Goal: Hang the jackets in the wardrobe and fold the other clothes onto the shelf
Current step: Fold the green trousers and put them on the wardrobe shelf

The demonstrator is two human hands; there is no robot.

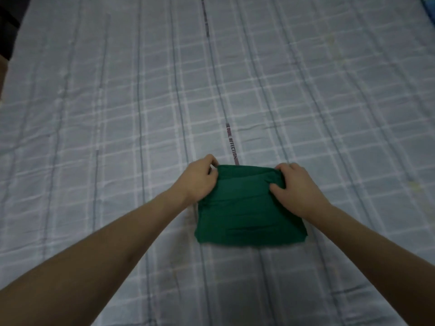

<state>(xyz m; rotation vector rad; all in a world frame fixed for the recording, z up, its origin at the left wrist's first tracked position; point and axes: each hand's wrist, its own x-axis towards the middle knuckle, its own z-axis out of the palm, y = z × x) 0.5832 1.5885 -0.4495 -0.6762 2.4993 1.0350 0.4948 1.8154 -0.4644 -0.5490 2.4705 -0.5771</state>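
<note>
A dark green garment (249,212) lies folded into a small rectangle on the bed, slightly right of centre in the head view. My left hand (200,178) pinches its far left corner with curled fingers. My right hand (296,184) grips the far right corner, thumb on top of the cloth and fingers wrapped over the edge. The garment's near edge rests flat on the sheet. No jacket, wardrobe or shelf is in view.
A pale blue checked bedsheet (117,137) fills nearly the whole view, with a printed text stripe (231,143) running away from the garment. A dark gap (7,27) shows past the bed's far left corner.
</note>
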